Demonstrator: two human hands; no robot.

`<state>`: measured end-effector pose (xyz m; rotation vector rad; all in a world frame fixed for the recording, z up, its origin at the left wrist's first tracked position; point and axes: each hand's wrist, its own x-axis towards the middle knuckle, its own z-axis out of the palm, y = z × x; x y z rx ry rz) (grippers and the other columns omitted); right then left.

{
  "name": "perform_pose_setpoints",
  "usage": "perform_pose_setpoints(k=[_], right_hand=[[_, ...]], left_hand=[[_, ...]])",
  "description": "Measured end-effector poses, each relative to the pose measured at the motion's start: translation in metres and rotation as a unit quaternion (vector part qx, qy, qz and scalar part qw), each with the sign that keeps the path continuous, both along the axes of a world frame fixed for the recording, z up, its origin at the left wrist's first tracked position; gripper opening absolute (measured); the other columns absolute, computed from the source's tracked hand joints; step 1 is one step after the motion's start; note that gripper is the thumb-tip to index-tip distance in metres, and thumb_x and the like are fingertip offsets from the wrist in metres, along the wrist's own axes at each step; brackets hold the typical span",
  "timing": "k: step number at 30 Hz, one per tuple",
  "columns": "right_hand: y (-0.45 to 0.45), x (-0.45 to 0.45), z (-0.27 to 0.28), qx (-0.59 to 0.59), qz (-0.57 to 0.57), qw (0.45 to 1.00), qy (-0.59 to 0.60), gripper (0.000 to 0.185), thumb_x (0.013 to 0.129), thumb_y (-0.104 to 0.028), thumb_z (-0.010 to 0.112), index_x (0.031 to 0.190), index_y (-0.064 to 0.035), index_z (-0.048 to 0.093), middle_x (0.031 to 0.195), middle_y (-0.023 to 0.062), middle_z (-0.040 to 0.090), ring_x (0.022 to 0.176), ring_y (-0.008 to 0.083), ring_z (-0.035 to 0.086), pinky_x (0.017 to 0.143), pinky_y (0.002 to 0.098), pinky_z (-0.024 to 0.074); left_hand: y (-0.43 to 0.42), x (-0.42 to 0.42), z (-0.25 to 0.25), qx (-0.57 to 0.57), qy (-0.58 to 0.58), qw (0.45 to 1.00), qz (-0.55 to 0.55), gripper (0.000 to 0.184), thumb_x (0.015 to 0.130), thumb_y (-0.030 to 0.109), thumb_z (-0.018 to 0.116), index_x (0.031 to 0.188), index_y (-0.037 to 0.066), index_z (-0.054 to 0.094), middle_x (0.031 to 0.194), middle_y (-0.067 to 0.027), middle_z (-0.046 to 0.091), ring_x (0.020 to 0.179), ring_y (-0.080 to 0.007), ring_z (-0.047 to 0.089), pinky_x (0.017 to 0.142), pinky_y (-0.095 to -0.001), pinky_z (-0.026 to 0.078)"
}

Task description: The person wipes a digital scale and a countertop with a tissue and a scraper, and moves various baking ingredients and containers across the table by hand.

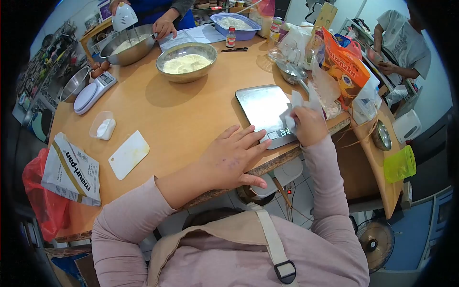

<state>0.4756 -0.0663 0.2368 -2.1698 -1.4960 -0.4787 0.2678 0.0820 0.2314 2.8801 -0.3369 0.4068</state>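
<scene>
A flat silver kitchen scale with a lit display lies near the table's front edge. My left hand is open, its fingers spread over the table edge and touching the scale's lower left corner. At the scale's right side, my right hand is closed around a white tissue, which shows above and beside the fingers. Behind the scale, a metal bowl holds pale yellow powder.
A co-worker's hand steadies a steel bowl under a mixer. At left are a white scale, a cutting board and a mauri-pan bag. An orange bag stands right; another person is beyond.
</scene>
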Motion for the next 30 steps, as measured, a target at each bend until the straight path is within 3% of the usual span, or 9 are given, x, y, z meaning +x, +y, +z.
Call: perform_pose_setpoints(k=[7,10,15,18,21,25,28,30], right_hand=[[0.03,0.022,0.001,0.013,-0.008,0.997,0.07,0.004,0.076,-0.003,0.059,0.078,-0.0015,0.062,0.077,0.0167,0.062,0.076,0.0333,0.061,0.065,0.0399,0.0467],[0.071,0.064,-0.004,-0.071,-0.039,0.996,0.042,0.01,0.074,-0.009,0.063,0.083,-0.0051,0.065,0.084,0.0167,0.064,0.082,0.0318,0.062,0.07,0.0381,0.0482],[0.083,0.06,-0.006,-0.048,-0.044,0.995,0.074,0.009,0.075,-0.003,0.058,0.08,-0.006,0.065,0.083,0.0153,0.064,0.081,0.0314,0.062,0.071,0.0374,0.0483],[0.047,0.019,-0.005,-0.022,0.043,0.998,0.028,0.007,0.075,-0.004,0.059,0.078,-0.0051,0.064,0.08,0.0141,0.064,0.078,0.0315,0.062,0.07,0.0372,0.0483],[0.02,-0.012,0.003,-0.015,0.094,0.992,0.078,0.003,0.074,-0.004,0.061,0.075,-0.0044,0.063,0.077,0.0133,0.064,0.076,0.0311,0.061,0.069,0.0375,0.0481],[0.041,0.031,-0.005,0.014,-0.008,0.998,0.056,0.008,0.07,-0.009,0.065,0.076,-0.0051,0.065,0.076,0.013,0.064,0.075,0.0302,0.062,0.068,0.0368,0.0491],[0.066,0.043,-0.001,-0.049,-0.027,0.995,0.077,0.01,0.069,-0.012,0.065,0.077,-0.0055,0.065,0.078,0.0138,0.065,0.076,0.03,0.063,0.068,0.0364,0.0496],[0.072,0.015,-0.007,-0.026,0.063,0.996,0.064,0.008,0.07,-0.009,0.061,0.076,-0.0058,0.065,0.079,0.0148,0.064,0.077,0.031,0.063,0.069,0.0368,0.0494]], left_hand=[[0.0,0.0,0.001,-0.009,-0.004,1.0,-0.006,0.086,0.071,0.068,0.052,0.133,0.009,0.04,0.136,-0.0151,0.037,0.128,-0.0329,0.032,0.105,-0.0479,0.025],[-0.001,0.001,-0.001,0.0,-0.007,1.0,-0.006,0.087,0.071,0.068,0.053,0.133,0.008,0.039,0.136,-0.0152,0.037,0.128,-0.0333,0.033,0.105,-0.0481,0.025],[-0.003,0.001,-0.003,0.012,-0.026,1.0,-0.002,0.088,0.071,0.071,0.049,0.13,0.006,0.042,0.133,-0.0153,0.04,0.128,-0.0318,0.034,0.106,-0.0454,0.024],[-0.002,0.002,-0.003,0.007,-0.012,1.0,0.0,0.087,0.071,0.069,0.051,0.132,0.007,0.04,0.135,-0.0154,0.038,0.128,-0.0331,0.033,0.106,-0.0471,0.024],[0.0,0.002,-0.001,0.006,-0.005,1.0,-0.002,0.088,0.071,0.068,0.052,0.133,0.007,0.039,0.135,-0.0154,0.037,0.128,-0.034,0.032,0.105,-0.0476,0.024],[-0.003,0.001,-0.002,0.003,-0.012,1.0,-0.004,0.089,0.071,0.067,0.053,0.133,0.006,0.037,0.136,-0.0162,0.036,0.128,-0.0341,0.032,0.105,-0.0473,0.024],[-0.004,0.001,-0.006,-0.025,-0.036,0.999,-0.009,0.088,0.07,0.067,0.054,0.132,0.007,0.04,0.131,-0.0188,0.037,0.125,-0.0371,0.034,0.104,-0.0472,0.026],[-0.004,0.0,-0.006,-0.022,-0.051,0.998,0.002,0.086,0.069,0.069,0.053,0.131,0.009,0.043,0.126,-0.0194,0.038,0.122,-0.0381,0.033,0.102,-0.0474,0.026]])
